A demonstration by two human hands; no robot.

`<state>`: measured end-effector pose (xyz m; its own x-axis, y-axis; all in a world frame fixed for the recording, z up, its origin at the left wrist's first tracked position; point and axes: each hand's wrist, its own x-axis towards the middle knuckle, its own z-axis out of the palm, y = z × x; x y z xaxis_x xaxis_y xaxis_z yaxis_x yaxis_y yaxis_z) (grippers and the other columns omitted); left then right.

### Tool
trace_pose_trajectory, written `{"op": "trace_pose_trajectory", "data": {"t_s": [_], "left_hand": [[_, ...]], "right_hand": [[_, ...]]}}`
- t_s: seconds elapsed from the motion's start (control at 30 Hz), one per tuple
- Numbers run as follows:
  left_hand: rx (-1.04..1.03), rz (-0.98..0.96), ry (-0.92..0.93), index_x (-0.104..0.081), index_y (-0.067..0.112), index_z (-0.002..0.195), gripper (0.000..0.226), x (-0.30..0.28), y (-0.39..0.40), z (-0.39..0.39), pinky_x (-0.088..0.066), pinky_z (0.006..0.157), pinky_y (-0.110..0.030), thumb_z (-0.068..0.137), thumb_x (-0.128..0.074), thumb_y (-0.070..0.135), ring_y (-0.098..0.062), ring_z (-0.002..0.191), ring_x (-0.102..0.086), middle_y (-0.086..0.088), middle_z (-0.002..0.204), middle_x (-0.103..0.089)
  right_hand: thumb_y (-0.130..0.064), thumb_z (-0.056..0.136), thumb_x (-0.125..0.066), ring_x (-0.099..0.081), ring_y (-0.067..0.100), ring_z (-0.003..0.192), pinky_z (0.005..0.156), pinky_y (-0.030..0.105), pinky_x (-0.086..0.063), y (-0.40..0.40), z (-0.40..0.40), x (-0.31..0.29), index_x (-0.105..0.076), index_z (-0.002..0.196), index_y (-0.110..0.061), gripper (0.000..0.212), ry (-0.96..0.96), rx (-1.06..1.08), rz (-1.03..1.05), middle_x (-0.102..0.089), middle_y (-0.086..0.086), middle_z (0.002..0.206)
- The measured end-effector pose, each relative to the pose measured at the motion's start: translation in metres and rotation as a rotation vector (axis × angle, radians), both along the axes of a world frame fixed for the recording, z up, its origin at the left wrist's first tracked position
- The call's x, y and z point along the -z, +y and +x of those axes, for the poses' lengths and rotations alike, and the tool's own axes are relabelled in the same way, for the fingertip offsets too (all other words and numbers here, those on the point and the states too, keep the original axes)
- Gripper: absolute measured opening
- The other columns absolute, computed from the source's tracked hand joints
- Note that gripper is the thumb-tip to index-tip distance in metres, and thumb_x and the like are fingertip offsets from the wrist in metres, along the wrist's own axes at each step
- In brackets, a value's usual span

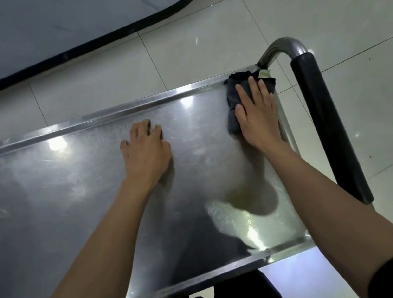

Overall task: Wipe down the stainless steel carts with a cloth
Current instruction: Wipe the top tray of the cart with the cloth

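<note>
Pressing flat on one dark grey cloth point(234, 108), the right hand point(257, 115) is seen with fingers straight and together at the far right corner of the one stainless steel cart point(57, 193) in view. The cloth is bunched against the raised rim, just beside the one bent handle tube point(277, 47) with its black grip point(326, 125). The left hand point(146, 148) is laid on the bare tray top, its fingers slightly spread and bent, nothing being held. Two bare forearms are counted. A grey mat point(46, 23) is seen on the tiled floor point(321, 5).
</note>
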<state>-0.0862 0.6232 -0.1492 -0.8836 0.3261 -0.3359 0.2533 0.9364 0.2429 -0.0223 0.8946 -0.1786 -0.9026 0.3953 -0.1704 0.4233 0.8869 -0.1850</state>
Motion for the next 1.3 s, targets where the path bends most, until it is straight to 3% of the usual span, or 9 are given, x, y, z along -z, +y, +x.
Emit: {"op": "trace_pose_trajectory", "data": {"t_s": [0.2, 0.33, 0.47, 0.67, 0.83, 1.07, 1.3], "left_hand": [[0.057, 0.025, -0.017, -0.055, 0.018, 0.138, 0.041, -0.001, -0.021, -0.007, -0.038, 0.108, -0.058, 0.099, -0.045, 0.026, -0.026, 0.141, -0.035, -0.006, 0.152, -0.041], [0.091, 0.133, 0.027, -0.063, 0.009, 0.106, 0.022, -0.006, -0.046, -0.003, -0.050, 0.087, -0.046, 0.097, -0.046, 0.019, -0.028, 0.106, -0.057, -0.006, 0.118, -0.059], [0.007, 0.080, 0.079, -0.072, 0.007, 0.111, 0.029, -0.007, -0.094, 0.022, -0.046, 0.098, -0.050, 0.095, -0.050, 0.016, -0.029, 0.125, -0.049, -0.008, 0.130, -0.062], [-0.039, 0.044, 0.059, -0.071, 0.006, 0.112, 0.032, -0.005, -0.156, 0.054, -0.044, 0.099, -0.048, 0.093, -0.048, 0.018, -0.029, 0.127, -0.047, -0.009, 0.134, -0.056], [0.052, 0.027, 0.036, -0.059, 0.011, 0.135, 0.040, 0.002, -0.177, 0.065, -0.038, 0.110, -0.046, 0.101, -0.041, 0.022, -0.024, 0.145, -0.034, -0.006, 0.152, -0.044], [0.019, 0.026, 0.036, -0.060, 0.012, 0.134, 0.041, -0.001, -0.173, 0.064, -0.035, 0.112, -0.045, 0.098, -0.043, 0.023, -0.021, 0.148, -0.028, -0.004, 0.153, -0.043], [0.066, 0.005, 0.081, -0.060, 0.006, 0.125, 0.036, -0.005, -0.126, 0.074, -0.035, 0.108, -0.046, 0.097, -0.045, 0.024, -0.025, 0.142, -0.032, -0.006, 0.146, -0.044]], "right_hand": [[-0.038, 0.105, -0.024, 0.003, 0.022, 0.154, 0.124, 0.048, -0.004, -0.032, 0.002, -0.003, -0.020, 0.158, -0.027, 0.055, -0.013, -0.047, -0.024, -0.001, 0.002, 0.168], [-0.039, 0.105, -0.024, 0.006, 0.021, 0.154, 0.124, 0.047, -0.003, -0.090, 0.000, -0.002, -0.019, 0.158, -0.028, 0.054, -0.025, -0.120, -0.040, 0.002, 0.000, 0.168], [-0.039, 0.104, -0.025, 0.004, 0.022, 0.154, 0.124, 0.047, -0.006, -0.157, 0.000, -0.001, -0.022, 0.157, -0.028, 0.054, -0.026, -0.210, -0.034, -0.001, 0.001, 0.168], [-0.038, 0.105, -0.025, 0.004, 0.024, 0.154, 0.123, 0.048, -0.006, -0.251, 0.004, -0.001, -0.019, 0.159, -0.025, 0.055, -0.028, -0.344, -0.035, -0.001, 0.004, 0.168], [-0.038, 0.106, -0.025, 0.007, 0.024, 0.154, 0.123, 0.048, -0.005, -0.293, 0.016, 0.000, -0.016, 0.159, -0.024, 0.056, -0.040, -0.414, -0.038, 0.001, 0.005, 0.168], [-0.038, 0.105, -0.025, 0.004, 0.024, 0.154, 0.123, 0.048, -0.010, -0.282, 0.026, 0.001, -0.018, 0.159, -0.024, 0.056, -0.030, -0.459, -0.016, -0.002, 0.005, 0.168], [-0.040, 0.105, -0.021, 0.007, 0.020, 0.154, 0.124, 0.047, -0.007, -0.204, 0.057, 0.000, -0.015, 0.159, -0.027, 0.056, -0.031, -0.339, -0.007, 0.001, 0.001, 0.168]]}}
